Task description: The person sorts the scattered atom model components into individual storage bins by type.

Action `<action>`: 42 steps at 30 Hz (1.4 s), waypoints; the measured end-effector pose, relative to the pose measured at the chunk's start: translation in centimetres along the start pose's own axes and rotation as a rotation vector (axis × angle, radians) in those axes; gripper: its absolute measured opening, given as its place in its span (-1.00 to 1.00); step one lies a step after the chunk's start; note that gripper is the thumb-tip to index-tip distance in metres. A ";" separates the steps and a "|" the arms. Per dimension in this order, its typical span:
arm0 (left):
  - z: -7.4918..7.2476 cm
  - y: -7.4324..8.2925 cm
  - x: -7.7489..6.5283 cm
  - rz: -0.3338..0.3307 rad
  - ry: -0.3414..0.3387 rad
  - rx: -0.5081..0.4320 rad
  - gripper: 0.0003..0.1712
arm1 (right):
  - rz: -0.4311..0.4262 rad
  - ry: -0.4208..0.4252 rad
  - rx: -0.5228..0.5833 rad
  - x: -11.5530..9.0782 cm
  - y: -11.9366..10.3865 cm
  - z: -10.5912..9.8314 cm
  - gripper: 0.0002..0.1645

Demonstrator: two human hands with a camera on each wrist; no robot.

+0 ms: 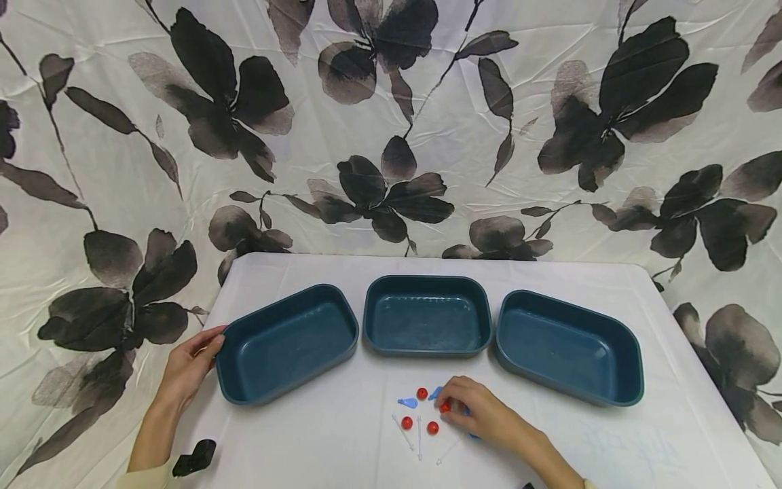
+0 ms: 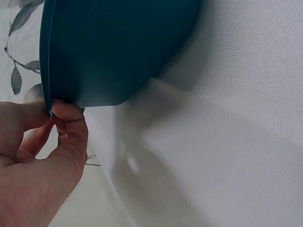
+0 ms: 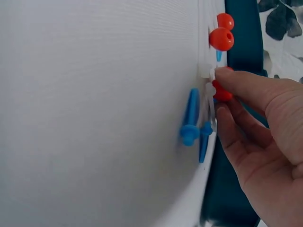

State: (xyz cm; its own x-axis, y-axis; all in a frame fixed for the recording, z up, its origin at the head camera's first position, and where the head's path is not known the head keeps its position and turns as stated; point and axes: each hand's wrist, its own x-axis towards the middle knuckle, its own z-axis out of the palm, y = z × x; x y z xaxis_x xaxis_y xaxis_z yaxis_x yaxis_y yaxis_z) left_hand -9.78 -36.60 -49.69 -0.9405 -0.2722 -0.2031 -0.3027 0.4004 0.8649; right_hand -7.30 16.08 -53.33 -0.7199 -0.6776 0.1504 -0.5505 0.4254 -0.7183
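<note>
My left hand (image 1: pixel 186 370) pinches the outer rim of the left dark teal bin (image 1: pixel 287 350) between thumb and fingers; the left wrist view shows the same grip on the bin wall (image 2: pixel 118 52). My right hand (image 1: pixel 476 411) is low over a group of small pieces on the white table. In the right wrist view its thumb and fingertips pinch a red bead (image 3: pixel 222 91) with a hole. Other red beads (image 1: pixel 406 423) lie nearby, with blue teardrop-shaped pieces (image 1: pixel 408 403) and thin clear sticks (image 1: pixel 419 438). Some blue pieces (image 3: pixel 191 118) are partly hidden by the right hand in the head view.
A middle teal bin (image 1: pixel 427 322) and a right teal bin (image 1: pixel 568 350) stand beyond the small pieces. Behind the table (image 1: pixel 293 441) hangs a floral cloth (image 1: pixel 391 122). A black object (image 1: pixel 194 458) appears by the left wrist.
</note>
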 end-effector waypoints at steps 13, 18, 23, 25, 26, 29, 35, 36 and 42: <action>0.0 -0.2 0.2 -0.011 -0.008 -0.002 -0.34 | -0.003 0.012 0.004 1.2 -0.8 -0.9 -0.81; -0.1 -0.1 0.1 -0.024 -0.009 -0.001 -0.33 | -0.043 0.045 0.053 2.1 -1.2 -1.0 -0.81; -0.1 -0.1 0.0 -0.016 -0.004 -0.004 -0.34 | -0.069 0.079 0.103 3.0 -1.6 -1.0 -0.79; -0.1 -0.1 0.1 -0.008 -0.005 -0.008 -0.34 | -0.079 0.101 0.110 3.4 -1.7 -1.0 -0.77; -0.1 -0.1 0.1 -0.005 -0.007 -0.011 -0.34 | -0.087 0.112 0.114 3.6 -1.7 -1.0 -0.77; 0.0 -0.1 0.2 -0.001 -0.010 -0.012 -0.33 | -0.129 0.157 0.110 4.1 -1.7 -1.0 -0.74; 0.1 -0.1 0.3 0.001 -0.008 -0.016 -0.33 | -0.159 0.229 0.108 5.2 -2.1 -1.0 -0.69; 0.1 -0.1 0.3 -0.001 -0.007 -0.016 -0.33 | -0.155 0.237 0.108 5.4 -2.2 -1.0 -0.69; 0.1 -0.1 0.2 0.003 0.004 -0.004 -0.35 | -0.125 0.279 0.135 6.3 -2.6 -0.9 -0.75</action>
State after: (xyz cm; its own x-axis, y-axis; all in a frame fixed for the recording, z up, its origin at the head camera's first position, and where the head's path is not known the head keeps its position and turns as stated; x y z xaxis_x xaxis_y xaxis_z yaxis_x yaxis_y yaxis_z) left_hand -9.95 -36.58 -49.85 -0.9409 -0.2745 -0.1986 -0.2991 0.3974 0.8675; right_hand -10.85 11.27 -49.90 -0.7484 -0.5215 0.4098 -0.5944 0.2529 -0.7634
